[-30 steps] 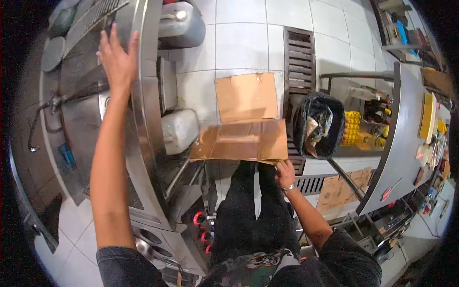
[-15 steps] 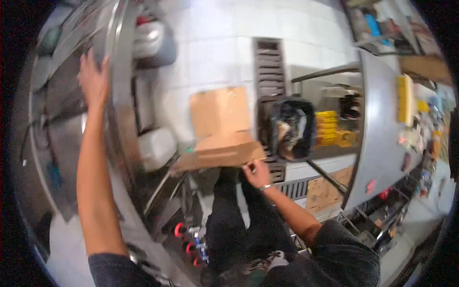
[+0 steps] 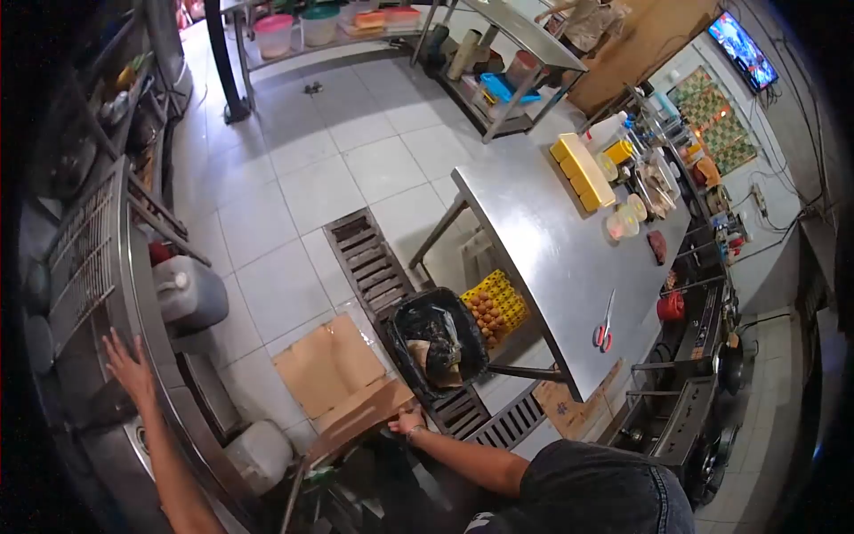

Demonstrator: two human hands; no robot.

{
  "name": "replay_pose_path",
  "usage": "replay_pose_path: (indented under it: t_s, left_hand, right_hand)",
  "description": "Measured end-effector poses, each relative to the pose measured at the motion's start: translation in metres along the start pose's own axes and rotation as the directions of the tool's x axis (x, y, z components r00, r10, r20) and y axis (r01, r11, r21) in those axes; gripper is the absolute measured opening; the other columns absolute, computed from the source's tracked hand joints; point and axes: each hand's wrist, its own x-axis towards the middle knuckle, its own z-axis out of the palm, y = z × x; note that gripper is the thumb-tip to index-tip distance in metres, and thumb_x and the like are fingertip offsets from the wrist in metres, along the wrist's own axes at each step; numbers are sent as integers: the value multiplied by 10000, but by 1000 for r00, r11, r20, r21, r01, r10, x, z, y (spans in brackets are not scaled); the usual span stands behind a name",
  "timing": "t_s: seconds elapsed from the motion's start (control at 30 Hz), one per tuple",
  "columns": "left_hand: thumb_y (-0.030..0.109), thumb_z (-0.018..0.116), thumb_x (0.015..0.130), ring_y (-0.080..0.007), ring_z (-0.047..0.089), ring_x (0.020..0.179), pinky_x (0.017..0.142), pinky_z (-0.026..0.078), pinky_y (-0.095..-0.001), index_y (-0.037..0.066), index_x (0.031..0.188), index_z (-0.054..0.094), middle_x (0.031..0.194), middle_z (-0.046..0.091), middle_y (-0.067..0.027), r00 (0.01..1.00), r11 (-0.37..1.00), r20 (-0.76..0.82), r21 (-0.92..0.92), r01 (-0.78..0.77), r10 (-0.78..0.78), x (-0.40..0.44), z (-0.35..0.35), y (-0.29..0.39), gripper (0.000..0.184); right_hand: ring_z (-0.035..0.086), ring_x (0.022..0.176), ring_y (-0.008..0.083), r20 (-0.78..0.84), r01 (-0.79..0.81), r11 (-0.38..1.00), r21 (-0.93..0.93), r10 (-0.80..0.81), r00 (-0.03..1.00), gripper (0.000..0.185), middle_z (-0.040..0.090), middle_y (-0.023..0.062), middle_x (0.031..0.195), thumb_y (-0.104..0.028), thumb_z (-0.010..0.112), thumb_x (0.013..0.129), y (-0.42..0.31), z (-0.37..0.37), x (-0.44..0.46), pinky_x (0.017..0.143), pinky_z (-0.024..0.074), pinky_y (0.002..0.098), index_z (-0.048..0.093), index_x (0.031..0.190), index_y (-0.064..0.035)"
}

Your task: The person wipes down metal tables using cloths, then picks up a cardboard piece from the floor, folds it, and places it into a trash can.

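Observation:
My left hand (image 3: 131, 369) is open, its fingers spread, over the steel counter (image 3: 153, 343) on the left; whether it presses on the metal I cannot tell. My right hand (image 3: 406, 422) is closed at the right end of a raised brown cardboard piece (image 3: 360, 415), gripping its edge. Beyond that lies a flat cardboard panel (image 3: 327, 363) on the tiled floor; where the two meet, I cannot tell if they are joined. Just past my right hand stands a black-lined bin (image 3: 405, 307) with rubbish inside.
A steel table (image 3: 543, 254) on the right bears scissors (image 3: 605, 322), a yellow container (image 3: 583, 173) and several jars. Under it sit eggs in yellow trays (image 3: 511, 303). Floor grates (image 3: 366, 258) run past the bin. Plastic jugs (image 3: 191, 294) stand beside the left counter.
My view has swung up and to the right, bringing more floor and the steel table into sight. My right hand stays at the cardboard edge; my left hand remains spread over the counter.

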Motion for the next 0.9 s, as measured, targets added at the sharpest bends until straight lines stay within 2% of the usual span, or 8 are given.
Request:
replay_pose_path:
  t_s: [0.17, 0.2, 0.33, 0.5, 0.57, 0.63, 0.67, 0.9]
  left_hand:
    - [507, 427, 976, -355, 268, 1419, 1127, 189, -603, 166, 1508, 281, 1557, 240, -172, 998, 1000, 54, 16, 14, -15, -1, 0, 0, 648]
    - [514, 427, 974, -354, 267, 1420, 1127, 187, -600, 164, 1507, 285, 1556, 244, -173, 1000, 1000, 28, 29, -5, 4, 0, 4, -2, 653]
    - [546, 429, 962, -354, 260, 1424, 1127, 188, -594, 153, 1500, 304, 1546, 262, -186, 998, 1000, 55, 19, 5, -6, 2, -12, 10, 678]
    - [572, 434, 949, -362, 257, 1423, 1132, 181, -584, 143, 1497, 311, 1541, 264, -200, 999, 998, 44, -66, -14, 16, 0, -15, 11, 706]
    - [583, 423, 949, -366, 257, 1422, 1137, 175, -579, 139, 1496, 312, 1539, 262, -207, 998, 995, 53, -95, 33, -28, -1, -16, 13, 714]
    - [586, 415, 951, -365, 251, 1425, 1138, 172, -579, 137, 1495, 313, 1539, 261, -209, 999, 998, 50, -62, 18, -15, 1, -14, 9, 713]
    - [584, 414, 952, -364, 247, 1427, 1139, 170, -576, 137, 1497, 309, 1540, 259, -207, 999, 996, 51, -81, 21, -17, 1, -15, 12, 712]
    - [594, 384, 957, -371, 236, 1428, 1164, 125, -548, 139, 1505, 285, 1544, 236, -218, 997, 995, 68, -92, 40, -34, 0, -24, 18, 719]
  right_hand:
    - [622, 596, 204, 21, -100, 962, -255, 109, 994, 542, 683, 145, 890, -327, 489, 971, 85, 11, 86, 447, 475, 359, 356, 1392, -12]
    - [621, 609, 222, 24, -13, 818, -575, 33, 999, 506, 685, 143, 890, -324, 502, 959, 108, 14, 130, 475, 485, 364, 401, 1340, -6]
    - [653, 651, 257, 24, 75, 896, -438, -72, 997, 523, 685, 202, 954, -314, 490, 985, 77, 1, 74, 557, 527, 392, 347, 1378, 1]
    - [391, 1341, 406, -162, -127, 820, -559, 42, 986, 691, 441, 248, 1423, -421, 556, 899, 37, -12, 17, 1107, 317, 458, 344, 1455, -71]
    - [381, 1350, 401, -146, -112, 778, -618, 27, 989, 702, 425, 245, 1437, -448, 551, 898, 24, -15, 6, 1115, 310, 459, 351, 1450, -63]
    - [583, 1143, 371, -148, -145, 673, -725, 53, 987, 676, 588, 221, 1258, -394, 565, 915, -9, -16, -27, 950, 469, 452, 341, 1455, -54]
    - [656, 767, 279, -172, -44, 794, -607, -78, 982, 621, 669, 144, 954, -314, 576, 932, 77, -25, 65, 661, 528, 394, 347, 1442, -43]
    - [602, 599, 213, -114, 55, 806, -590, -151, 982, 575, 649, 100, 804, -237, 606, 924, 165, -57, 160, 525, 477, 364, 359, 1393, -14]
